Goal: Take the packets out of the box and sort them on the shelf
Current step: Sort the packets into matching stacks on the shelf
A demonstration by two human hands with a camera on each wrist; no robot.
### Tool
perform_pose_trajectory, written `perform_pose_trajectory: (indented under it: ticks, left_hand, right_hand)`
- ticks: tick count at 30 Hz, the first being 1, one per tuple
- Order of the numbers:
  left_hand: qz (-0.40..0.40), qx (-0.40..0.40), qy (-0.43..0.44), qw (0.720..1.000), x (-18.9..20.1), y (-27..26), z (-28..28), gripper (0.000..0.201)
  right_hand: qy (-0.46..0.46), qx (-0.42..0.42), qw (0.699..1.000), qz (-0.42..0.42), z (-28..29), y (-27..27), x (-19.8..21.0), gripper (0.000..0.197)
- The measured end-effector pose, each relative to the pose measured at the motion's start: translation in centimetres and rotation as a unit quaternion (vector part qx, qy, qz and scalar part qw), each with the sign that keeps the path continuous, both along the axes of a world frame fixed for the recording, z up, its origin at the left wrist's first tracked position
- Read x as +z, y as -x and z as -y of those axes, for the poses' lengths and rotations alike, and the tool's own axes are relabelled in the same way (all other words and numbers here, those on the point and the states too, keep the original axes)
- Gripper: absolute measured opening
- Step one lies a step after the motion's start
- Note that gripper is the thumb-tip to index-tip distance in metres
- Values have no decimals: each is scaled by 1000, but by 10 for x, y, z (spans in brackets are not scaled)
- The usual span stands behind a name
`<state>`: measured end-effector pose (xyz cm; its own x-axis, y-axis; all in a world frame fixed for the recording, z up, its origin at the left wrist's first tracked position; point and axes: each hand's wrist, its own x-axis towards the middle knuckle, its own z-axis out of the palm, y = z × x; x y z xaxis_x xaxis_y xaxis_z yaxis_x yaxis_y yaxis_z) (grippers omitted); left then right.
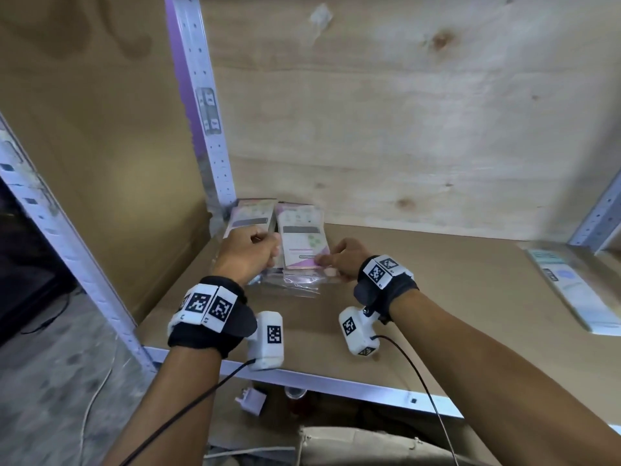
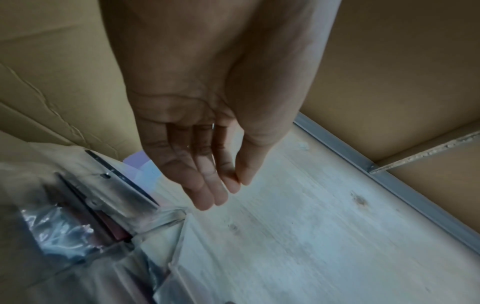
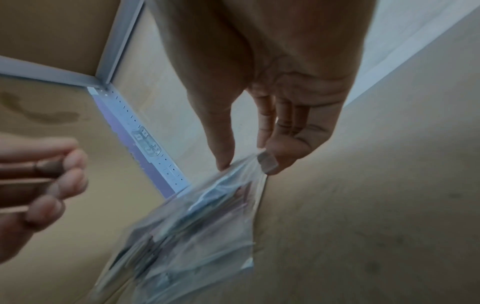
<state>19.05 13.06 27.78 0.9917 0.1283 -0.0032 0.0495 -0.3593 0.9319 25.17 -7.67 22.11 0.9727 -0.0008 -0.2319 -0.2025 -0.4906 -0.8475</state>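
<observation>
Two stacks of pink-and-white packets in clear wrap stand in the back left corner of the shelf board (image 1: pixel 437 297): a rear stack (image 1: pixel 252 215) and a nearer stack (image 1: pixel 302 237). My right hand (image 1: pixel 327 264) pinches the clear plastic edge at the near right of the nearer stack (image 3: pixel 194 226), thumb and fingers (image 3: pixel 267 162) closed on the wrap. My left hand (image 1: pixel 265 245) is beside the stack's left side, its fingers (image 2: pixel 207 195) relaxed and holding nothing. In the left wrist view the wrapped packets (image 2: pixel 72 226) lie below the palm.
A long light-blue packet (image 1: pixel 571 290) lies alone at the shelf's right end. A perforated metal upright (image 1: pixel 201 95) rises behind the stacks, with plywood behind it. The metal front rail (image 1: pixel 336 385) edges the board. Below it sits a cardboard box (image 1: pixel 353 445).
</observation>
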Motion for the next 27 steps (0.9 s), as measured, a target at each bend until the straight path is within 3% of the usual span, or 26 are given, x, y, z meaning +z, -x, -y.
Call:
perform_pose_trajectory:
  ticks: [4, 8, 11, 13, 16, 19, 24, 27]
  left_hand:
    - [6, -19, -92, 996, -6, 0, 12, 6]
    - [25, -64, -228, 971, -13, -1, 30, 43]
    - [46, -133, -257, 956, -16, 5, 46, 65]
    - [95, -160, -278, 943, -18, 8, 58, 63]
    - [203, -155, -305, 918, -15, 12, 79, 39]
    - [260, -173, -253, 916, -7, 17, 102, 7]
    - [244, -203, -65, 946, -6, 35, 135, 13]
    - [202, -219, 24, 954, -14, 37, 152, 16]
  right_hand:
    - [-42, -12, 999, 10, 16, 18, 7, 32]
    - [-166, -61, 984, 19, 37, 44, 20, 30]
    - [-257, -77, 963, 39, 55, 66, 38, 34]
    - [-293, -66, 952, 50, 69, 80, 50, 26]
    - [-323, -44, 944, 51, 91, 98, 64, 10]
    - [-372, -38, 926, 50, 116, 112, 75, 24]
    - [-438, -50, 895, 69, 156, 133, 87, 46]
    - [-332, -83, 934, 105, 169, 143, 74, 29]
